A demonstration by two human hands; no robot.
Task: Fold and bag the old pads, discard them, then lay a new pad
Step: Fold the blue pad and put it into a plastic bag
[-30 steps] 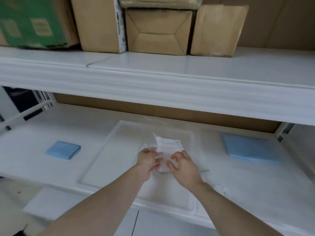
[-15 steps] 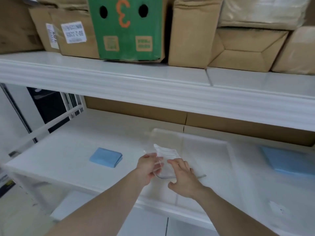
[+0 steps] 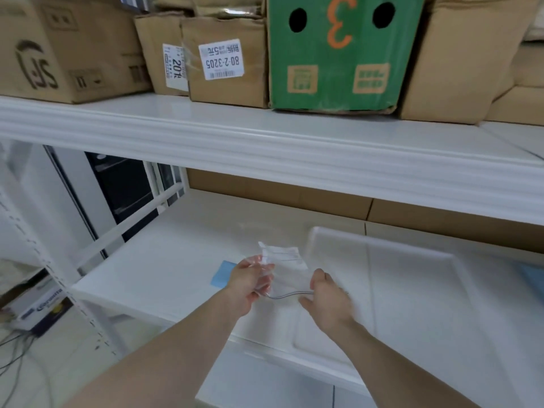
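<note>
Bagging step: left hand (image 3: pixel 245 285) & right hand (image 3: pixel 325 297) both grip clear zip bag (image 3: pixel 284 273) w/ white pad inside; next likely needs sealing, then discarding.

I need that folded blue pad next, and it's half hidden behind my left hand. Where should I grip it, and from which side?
Judging by its pose, take the folded blue pad at its exposed left edge, coming from the left. It lies flat on the lower shelf, and the left hand, holding the clear bag, covers its right side.
</note>
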